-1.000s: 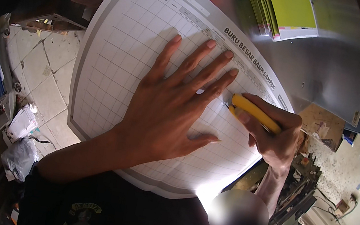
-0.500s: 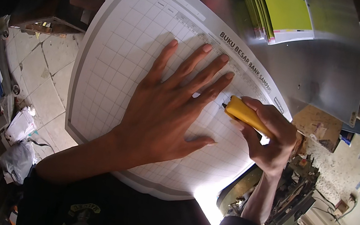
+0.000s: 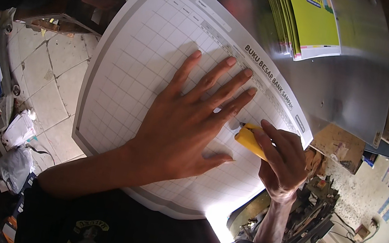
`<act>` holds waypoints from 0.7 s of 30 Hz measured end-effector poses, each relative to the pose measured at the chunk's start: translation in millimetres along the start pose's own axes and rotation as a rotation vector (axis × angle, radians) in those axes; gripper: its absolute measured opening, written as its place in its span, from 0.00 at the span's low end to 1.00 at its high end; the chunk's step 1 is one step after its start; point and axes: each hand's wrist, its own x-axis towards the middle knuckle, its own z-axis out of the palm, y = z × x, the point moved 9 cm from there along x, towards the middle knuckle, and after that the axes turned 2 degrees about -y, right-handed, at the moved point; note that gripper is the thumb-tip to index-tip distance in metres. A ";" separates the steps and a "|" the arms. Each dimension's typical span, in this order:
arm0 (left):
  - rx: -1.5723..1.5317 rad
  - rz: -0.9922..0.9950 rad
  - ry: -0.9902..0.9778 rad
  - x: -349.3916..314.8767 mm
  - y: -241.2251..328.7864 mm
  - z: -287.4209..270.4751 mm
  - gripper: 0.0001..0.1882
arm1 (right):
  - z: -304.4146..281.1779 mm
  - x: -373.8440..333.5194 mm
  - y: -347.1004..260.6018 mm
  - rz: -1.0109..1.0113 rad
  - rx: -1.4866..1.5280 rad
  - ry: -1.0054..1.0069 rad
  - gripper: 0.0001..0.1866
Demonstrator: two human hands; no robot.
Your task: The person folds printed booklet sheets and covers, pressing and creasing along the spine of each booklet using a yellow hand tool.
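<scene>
A large white printed grid sheet (image 3: 124, 78) with a grey border lies slanted in front of me, its lower edge against my dark shirt. Spread flat on its middle is my left hand (image 3: 187, 117), fingers apart and pressing on the paper. My right hand (image 3: 286, 161) is closed around a blocky yellow hand tool (image 3: 250, 142) at the sheet's right side. A small dark tip shows at the tool's front end, just right of my left fingers. My fingers cover the tool's rear, and its exact kind is unclear.
Yellow-green booklets (image 3: 314, 17) lie stacked on the shiny metal tabletop (image 3: 345, 91) beyond the sheet. To the right stands dark machinery (image 3: 311, 210), with cables on the wall behind. A plastic bag (image 3: 14, 168) and papers sit at the lower left above the tiled floor (image 3: 62, 88).
My right hand has shifted slightly down and left, its grip on the yellow tool changed, with the index finger now more raised. My left hand stays flat on the sheet. The whole view has shifted slightly.
</scene>
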 end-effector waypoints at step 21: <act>0.095 -0.008 -0.073 1.6 3.8 -0.7 0.57 | 12.3 -33.5 -27.9 -0.081 -0.028 0.220 0.21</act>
